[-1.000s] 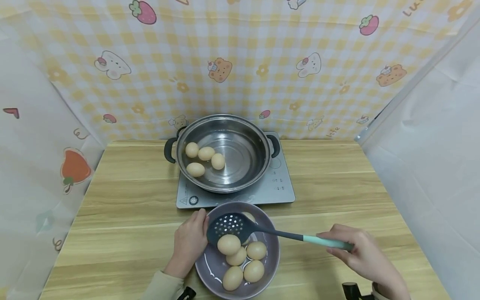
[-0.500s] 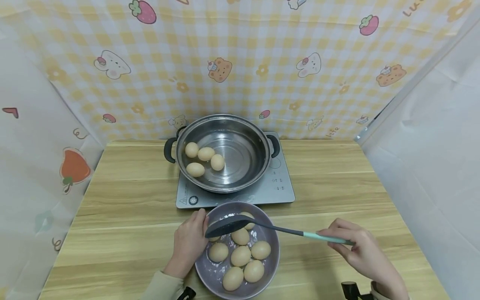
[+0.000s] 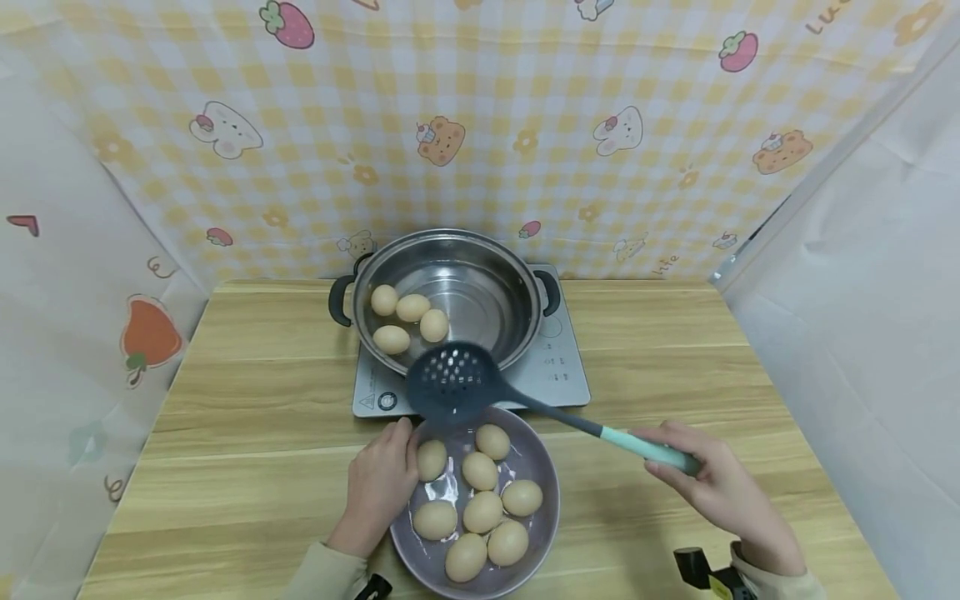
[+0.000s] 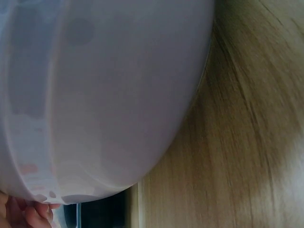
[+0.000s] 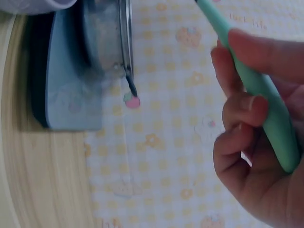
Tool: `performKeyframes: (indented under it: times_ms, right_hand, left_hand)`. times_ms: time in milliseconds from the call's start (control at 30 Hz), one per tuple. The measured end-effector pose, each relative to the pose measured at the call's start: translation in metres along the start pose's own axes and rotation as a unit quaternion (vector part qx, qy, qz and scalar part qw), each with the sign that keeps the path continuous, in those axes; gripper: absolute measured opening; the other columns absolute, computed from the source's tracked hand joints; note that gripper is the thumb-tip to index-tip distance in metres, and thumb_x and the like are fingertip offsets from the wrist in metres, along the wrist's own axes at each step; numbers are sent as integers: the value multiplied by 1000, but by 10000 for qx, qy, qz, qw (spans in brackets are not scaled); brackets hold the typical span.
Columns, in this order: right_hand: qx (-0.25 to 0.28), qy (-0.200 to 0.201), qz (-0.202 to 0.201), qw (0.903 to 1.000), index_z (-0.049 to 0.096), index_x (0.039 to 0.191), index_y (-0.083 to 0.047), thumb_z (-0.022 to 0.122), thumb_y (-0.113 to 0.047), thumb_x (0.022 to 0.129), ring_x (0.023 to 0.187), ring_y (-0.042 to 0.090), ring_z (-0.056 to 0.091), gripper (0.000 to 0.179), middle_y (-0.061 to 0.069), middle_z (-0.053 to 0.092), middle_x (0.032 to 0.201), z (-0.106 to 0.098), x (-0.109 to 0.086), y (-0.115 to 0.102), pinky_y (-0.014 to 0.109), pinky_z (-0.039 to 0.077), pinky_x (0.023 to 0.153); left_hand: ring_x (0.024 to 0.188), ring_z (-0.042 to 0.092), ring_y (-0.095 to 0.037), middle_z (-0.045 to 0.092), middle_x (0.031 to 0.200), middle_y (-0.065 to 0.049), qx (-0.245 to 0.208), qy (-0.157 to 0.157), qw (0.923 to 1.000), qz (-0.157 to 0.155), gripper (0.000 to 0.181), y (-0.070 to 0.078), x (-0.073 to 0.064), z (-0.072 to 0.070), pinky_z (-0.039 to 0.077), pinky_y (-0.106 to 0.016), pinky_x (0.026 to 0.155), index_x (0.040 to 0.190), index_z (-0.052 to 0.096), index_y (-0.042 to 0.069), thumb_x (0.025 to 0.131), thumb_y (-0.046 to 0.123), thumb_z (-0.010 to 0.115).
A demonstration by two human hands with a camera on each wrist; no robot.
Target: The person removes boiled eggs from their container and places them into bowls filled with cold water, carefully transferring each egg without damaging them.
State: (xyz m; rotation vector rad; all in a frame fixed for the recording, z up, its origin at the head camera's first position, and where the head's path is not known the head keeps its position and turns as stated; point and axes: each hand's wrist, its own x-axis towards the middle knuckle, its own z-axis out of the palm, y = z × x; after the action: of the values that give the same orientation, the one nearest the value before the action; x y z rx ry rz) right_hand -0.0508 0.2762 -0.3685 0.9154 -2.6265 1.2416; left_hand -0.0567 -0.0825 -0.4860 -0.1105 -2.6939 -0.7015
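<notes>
My left hand (image 3: 382, 483) grips the left rim of a purple-grey bowl (image 3: 534, 546), which holds several pale brown eggs (image 3: 521, 498). In the left wrist view the bowl's outer wall (image 4: 114, 95) fills much of the picture, with fingertips (image 4: 38, 213) at its rim. A dark slotted skimmer (image 3: 450, 392) with a mint-green handle is held by my right hand (image 3: 720, 492). Its head hangs between bowl and pot, with no egg on it. Fingers and thumb curl round the handle (image 5: 263, 90) in the right wrist view.
Behind the bowl, a steel pot (image 3: 487, 308) with black side handles stands on a silver induction cooker (image 3: 551, 375). Several eggs (image 3: 414, 308) lie at the pot's left side. A checked cloth (image 3: 480, 192) hangs behind the wooden table (image 3: 262, 400).
The skimmer was low in the bowl with an egg against it, then tilted. Now it is raised toward the pot, and that egg lies in the bowl. My left hand stays put.
</notes>
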Motion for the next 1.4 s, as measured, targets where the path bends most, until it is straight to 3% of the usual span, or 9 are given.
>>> performKeyframes:
  times_ms: [200, 400, 633, 933, 1400]
  right_hand:
    - [-727, 696, 362, 9943, 64, 106, -5, 68, 13, 69, 63, 1, 49, 41, -2, 60, 83, 18, 24, -10, 18, 40, 56]
    - [-1771, 1099, -117, 9780, 64, 103, -2, 71, 9, 67, 59, 2, 42, 38, -1, 58, 77, 47, 50, -11, 20, 39, 52]
    - [-1991, 1132, -290, 9730, 63, 104, -2, 69, 11, 68, 51, 2, 36, 39, 1, 51, 75, 77, 71, -15, 16, 34, 45]
    - [-2581, 1166, -554, 9575, 64, 105, -4, 67, 9, 70, 45, 4, 35, 37, 2, 51, 76, 95, 84, -22, 14, 26, 40]
    - [-2559, 874, -423, 9618, 65, 104, -3, 62, 8, 74, 44, 0, 29, 32, 0, 50, 73, 97, 84, -26, 11, 24, 39]
  left_hand:
    - [46, 49, -24, 46, 62, -1, 64, 74, 9999, 36, 17, -1, 0, 1, 30, -31, 37, 73, 45, 10, 82, 10, 59]
    - [46, 48, -24, 46, 62, 0, 61, -13, 10000, -16, 18, 0, 0, 0, 30, -32, 37, 73, 44, 10, 82, 10, 59]
    - [47, 49, -24, 44, 62, 0, 43, -73, 10000, -15, 17, 1, -1, 1, 30, -32, 38, 73, 44, 11, 82, 10, 59]
    - [46, 47, -23, 44, 62, 0, 37, -87, 9999, -43, 17, 0, 0, -1, 29, -31, 37, 73, 44, 11, 82, 10, 59]
    - [46, 47, -22, 43, 60, 0, 64, -46, 10000, 30, 16, 2, 0, -2, 28, -30, 37, 74, 45, 10, 82, 9, 59]
